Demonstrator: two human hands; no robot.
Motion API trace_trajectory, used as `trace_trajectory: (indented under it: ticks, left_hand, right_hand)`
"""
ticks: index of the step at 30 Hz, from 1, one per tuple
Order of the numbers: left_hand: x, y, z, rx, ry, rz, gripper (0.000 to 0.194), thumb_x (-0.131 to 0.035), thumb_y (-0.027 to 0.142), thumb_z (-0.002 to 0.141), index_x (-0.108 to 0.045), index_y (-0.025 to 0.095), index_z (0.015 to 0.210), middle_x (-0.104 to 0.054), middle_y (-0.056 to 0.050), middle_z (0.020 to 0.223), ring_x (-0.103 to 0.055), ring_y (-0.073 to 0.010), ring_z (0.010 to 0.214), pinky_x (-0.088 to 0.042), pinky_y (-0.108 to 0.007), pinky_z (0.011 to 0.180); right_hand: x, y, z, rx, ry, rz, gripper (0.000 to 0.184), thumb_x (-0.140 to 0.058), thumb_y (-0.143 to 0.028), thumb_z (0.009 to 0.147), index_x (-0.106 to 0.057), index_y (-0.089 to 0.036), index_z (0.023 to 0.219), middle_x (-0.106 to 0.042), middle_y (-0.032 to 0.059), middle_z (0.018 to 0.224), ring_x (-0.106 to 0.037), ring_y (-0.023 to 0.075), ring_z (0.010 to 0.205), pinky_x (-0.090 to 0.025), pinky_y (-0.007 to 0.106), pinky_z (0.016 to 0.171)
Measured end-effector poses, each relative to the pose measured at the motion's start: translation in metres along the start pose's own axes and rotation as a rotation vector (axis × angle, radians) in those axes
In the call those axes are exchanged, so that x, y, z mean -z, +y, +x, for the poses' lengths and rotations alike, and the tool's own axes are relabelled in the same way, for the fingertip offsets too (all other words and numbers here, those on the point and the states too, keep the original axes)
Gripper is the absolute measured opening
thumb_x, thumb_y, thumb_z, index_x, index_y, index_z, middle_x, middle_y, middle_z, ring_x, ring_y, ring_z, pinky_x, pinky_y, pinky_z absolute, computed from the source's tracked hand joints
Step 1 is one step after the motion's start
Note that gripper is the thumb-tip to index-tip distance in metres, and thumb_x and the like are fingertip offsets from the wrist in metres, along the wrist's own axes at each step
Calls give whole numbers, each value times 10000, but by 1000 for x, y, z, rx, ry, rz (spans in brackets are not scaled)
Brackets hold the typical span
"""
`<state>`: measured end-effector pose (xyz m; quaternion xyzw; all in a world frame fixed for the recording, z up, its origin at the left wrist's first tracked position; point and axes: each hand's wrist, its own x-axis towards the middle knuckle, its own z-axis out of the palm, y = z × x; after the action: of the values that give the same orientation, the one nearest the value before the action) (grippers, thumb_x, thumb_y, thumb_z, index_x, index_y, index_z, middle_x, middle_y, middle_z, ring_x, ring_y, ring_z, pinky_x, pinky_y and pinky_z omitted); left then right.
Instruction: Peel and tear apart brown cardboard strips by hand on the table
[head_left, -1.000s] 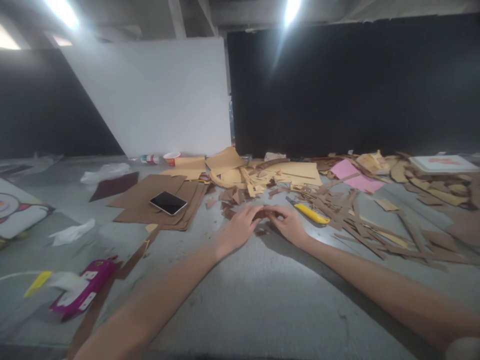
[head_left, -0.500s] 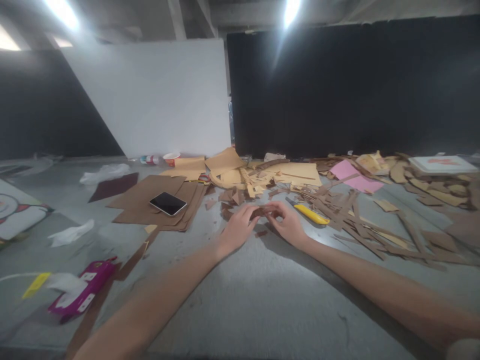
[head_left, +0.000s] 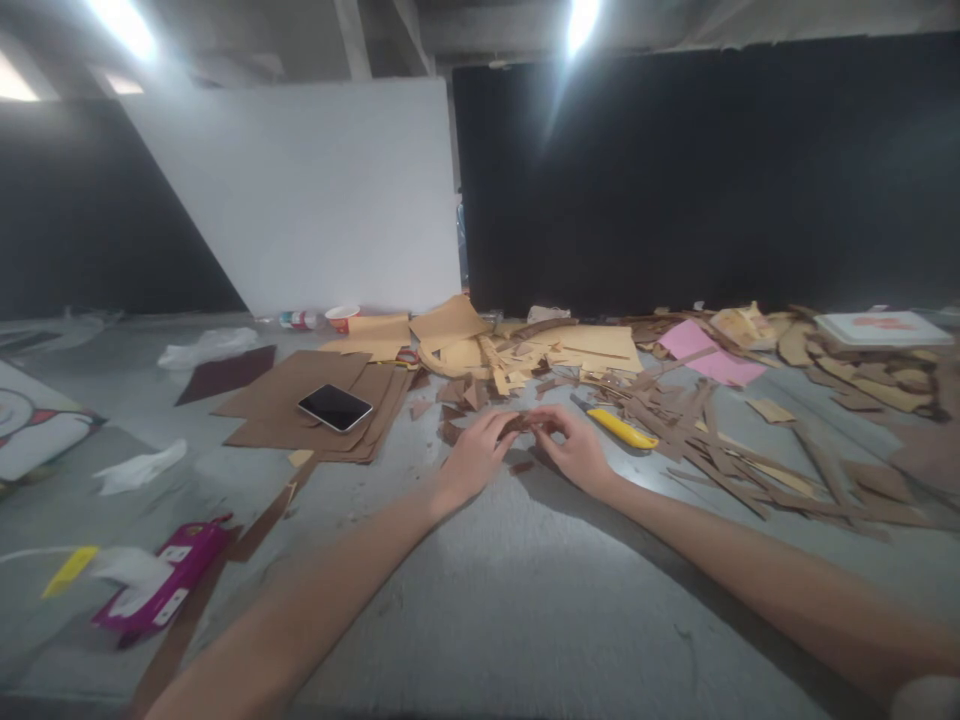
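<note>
Both arms reach forward over the grey floor. My left hand (head_left: 474,458) and my right hand (head_left: 576,447) meet fingertip to fingertip, each pinching an end of a small brown cardboard piece (head_left: 523,423) held just above the floor. A yellow utility knife (head_left: 622,428) lies just right of my right hand. Small brown scraps (head_left: 454,431) lie beside my left hand.
A black phone (head_left: 334,407) rests on brown cardboard sheets (head_left: 292,392) at the left. Cardboard strips and offcuts (head_left: 712,450) spread to the right, with a pink sheet (head_left: 709,355). A magenta box (head_left: 154,591), white tissue (head_left: 139,467) and a cup (head_left: 343,316) lie at the left.
Both hands have lifted the small cardboard piece slightly off the floor and drawn their fingertips closer on it. Nothing else has moved.
</note>
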<state>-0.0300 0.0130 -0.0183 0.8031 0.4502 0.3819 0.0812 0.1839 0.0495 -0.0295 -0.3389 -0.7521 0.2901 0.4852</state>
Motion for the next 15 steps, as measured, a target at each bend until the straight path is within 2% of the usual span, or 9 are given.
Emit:
trace_trajectory:
  ticks: [5,15]
  left_hand:
    - [1,2,0,-32,-21,29,303,-449,383,1160,-602,244,1381,-682,-93,1332,-663,-252,1274,-546,-453,1118]
    - [-2,1,-1,-146,10,169,311,-426,367,1166,-602,223,1379,-700,-107,1267,-688,-255,1214,-571,-450,1077]
  right_hand:
    - [0,-3,3,48,-15,-54,263,-592,-494,1054,-667,-241,1052,-723,80,966,-655,227,788,-555,381,756]
    - [0,8,5,-73,-97,-2,280,-620,-486,1021,-702,-220,1054,-726,41,913,-651,212,815,-532,336,771]
